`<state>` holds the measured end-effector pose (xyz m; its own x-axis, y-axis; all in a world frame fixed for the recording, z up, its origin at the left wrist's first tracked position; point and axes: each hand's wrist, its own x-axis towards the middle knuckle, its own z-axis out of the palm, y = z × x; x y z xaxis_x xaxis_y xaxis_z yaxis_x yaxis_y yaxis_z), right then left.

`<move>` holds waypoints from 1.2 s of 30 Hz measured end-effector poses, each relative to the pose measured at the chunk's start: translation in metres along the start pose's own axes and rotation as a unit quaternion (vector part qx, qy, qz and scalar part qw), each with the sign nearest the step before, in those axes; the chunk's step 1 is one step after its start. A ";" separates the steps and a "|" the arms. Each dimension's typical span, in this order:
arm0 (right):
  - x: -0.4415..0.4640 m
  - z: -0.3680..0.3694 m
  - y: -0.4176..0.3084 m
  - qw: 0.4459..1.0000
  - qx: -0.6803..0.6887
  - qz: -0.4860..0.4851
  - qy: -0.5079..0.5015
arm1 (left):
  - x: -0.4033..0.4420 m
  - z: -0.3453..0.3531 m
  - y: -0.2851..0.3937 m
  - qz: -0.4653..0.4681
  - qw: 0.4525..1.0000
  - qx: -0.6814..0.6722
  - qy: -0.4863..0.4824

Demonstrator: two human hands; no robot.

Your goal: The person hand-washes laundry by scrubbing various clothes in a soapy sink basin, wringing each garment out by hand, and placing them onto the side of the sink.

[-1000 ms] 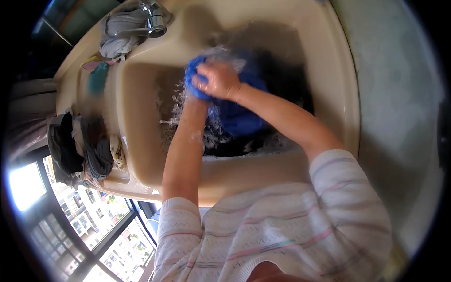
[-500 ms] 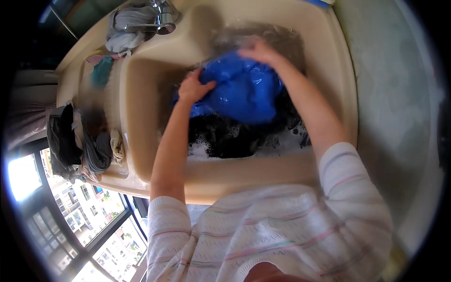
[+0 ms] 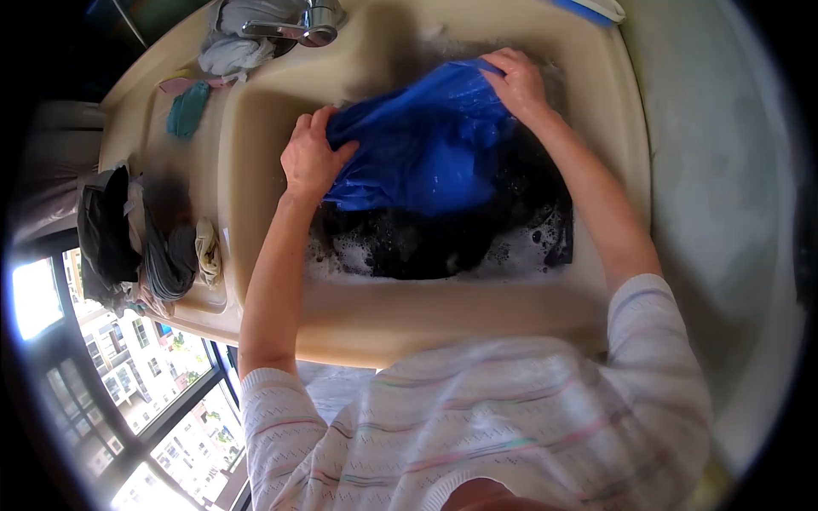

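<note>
A wet blue cloth garment (image 3: pixel 426 140) is stretched between my two hands over the sink basin (image 3: pixel 256 183). My left hand (image 3: pixel 311 153) grips its left end, fingers over the edge and thumb toward me. At the upper right corner, my right hand (image 3: pixel 517 83) is closed on the fabric. The middle of the cloth sags toward me. Below it lies dark, soaked fabric (image 3: pixel 417 251) in sudsy water (image 3: pixel 349 255). The garment's exact kind cannot be made out.
A chrome faucet (image 3: pixel 317 32) stands at the back left, beside grey cloths (image 3: pixel 234 55). On the left ledge lie a teal cloth (image 3: pixel 187 111) and a pile of dark clothes (image 3: pixel 106 230). A blue-and-white object (image 3: pixel 592 8) sits at the back right rim. A wall (image 3: pixel 707 153) borders the right side.
My hands have moved apart, the left one leftward and the right one rightward. The bunched blue garment is now spread wider between them. The view has shifted slightly.
</note>
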<state>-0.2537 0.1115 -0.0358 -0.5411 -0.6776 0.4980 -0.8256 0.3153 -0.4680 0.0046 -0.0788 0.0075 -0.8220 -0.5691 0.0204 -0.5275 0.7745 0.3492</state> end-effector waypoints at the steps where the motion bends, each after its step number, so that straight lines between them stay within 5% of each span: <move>1: 0.001 -0.014 -0.002 1.000 0.013 -0.026 0.000 | -0.009 0.004 -0.006 0.016 0.999 0.040 -0.029; 3: -0.013 -0.019 0.003 0.997 0.041 0.003 -0.065 | -0.018 0.016 -0.019 0.009 0.994 0.065 -0.082; 6: -0.035 -0.024 0.031 0.928 0.032 0.131 -0.346 | -0.023 0.029 -0.034 -0.064 0.991 0.024 -0.112; 9: -0.042 -0.028 0.017 0.922 -0.005 0.103 -0.372 | -0.022 0.024 -0.027 0.076 0.994 0.082 0.004; 12: -0.039 -0.029 0.003 0.934 -0.001 0.081 -0.347 | -0.021 0.029 -0.013 0.194 0.981 0.024 -0.005; 15: -0.027 -0.033 0.003 0.939 0.141 0.102 -0.296 | -0.021 0.035 -0.004 0.121 0.983 0.069 -0.123; 17: -0.016 -0.046 0.003 0.920 0.240 0.139 -0.275 | -0.017 0.035 -0.006 0.110 0.993 0.022 -0.046; 20: -0.005 -0.066 0.003 0.879 0.139 0.077 -0.450 | -0.014 0.022 -0.004 0.178 0.976 -0.099 0.072; 22: -0.003 -0.067 -0.023 0.871 0.067 0.025 -0.486 | -0.018 -0.002 0.022 0.124 0.968 -0.215 -0.029; 24: 0.003 -0.045 -0.052 0.879 0.253 -0.005 -0.403 | -0.019 -0.017 0.049 0.115 0.941 -0.300 -0.104; 26: 0.003 -0.019 -0.079 0.832 0.315 -0.049 -0.455 | -0.018 -0.026 0.067 0.159 0.912 -0.348 -0.147; 29: 0.011 -0.009 -0.098 0.757 0.267 0.017 -0.596 | -0.014 -0.037 0.069 0.092 0.868 -0.432 -0.228; 33: 0.024 -0.027 -0.105 0.761 0.417 0.120 -0.483 | -0.017 -0.018 0.035 0.026 0.861 -0.474 -0.182; 36: 0.028 -0.037 -0.111 0.850 0.325 0.028 -0.414 | -0.024 -0.001 0.012 -0.011 0.941 -0.288 -0.177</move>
<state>-0.1828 0.0817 0.0573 -0.0558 -0.9937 -0.0970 -0.3936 0.1111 -0.9126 0.0180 -0.0562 0.0118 -0.8857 -0.3774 -0.2702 -0.4254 0.4267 0.7981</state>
